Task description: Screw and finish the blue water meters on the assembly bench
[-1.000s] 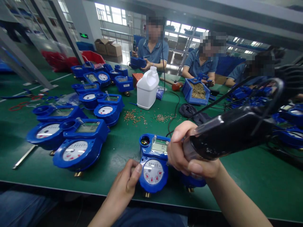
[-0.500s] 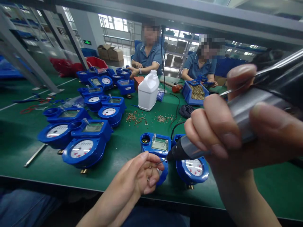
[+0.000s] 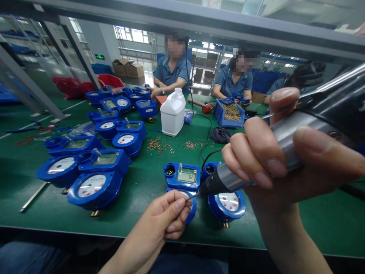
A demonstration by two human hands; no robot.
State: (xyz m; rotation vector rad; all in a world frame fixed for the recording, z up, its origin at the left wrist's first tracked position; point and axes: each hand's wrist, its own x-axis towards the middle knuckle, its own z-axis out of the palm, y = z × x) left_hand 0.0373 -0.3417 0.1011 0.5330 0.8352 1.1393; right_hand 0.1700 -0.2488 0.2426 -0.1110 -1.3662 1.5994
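My right hand (image 3: 265, 160) is wrapped round an electric screwdriver (image 3: 228, 177), a grey and black tool slanting down to the left. Its thin bit (image 3: 192, 197) reaches the fingertips of my left hand (image 3: 168, 215), which pinch the bit's end. Any screw there is hidden by the fingers. Behind and below the left hand stands a blue water meter (image 3: 168, 180) with a small lit display, its round dial partly covered. A second blue water meter (image 3: 242, 201) stands to its right, partly behind the screwdriver.
More blue meters (image 3: 114, 190) stand on the green table (image 3: 142, 205) at left. Loose screws (image 3: 156, 145), a white jug (image 3: 172, 116), a dark cloth (image 3: 221, 135) and a blue bin (image 3: 242, 121) of brass-coloured parts lie beyond. Co-workers (image 3: 175, 72) sit opposite. A metal beam (image 3: 182, 23) crosses above.
My left fingers have gone from loosely curled to a pinch on the bit's end. The right hand keeps its grip on the screwdriver. The view has shifted slightly, moving the table's things left.
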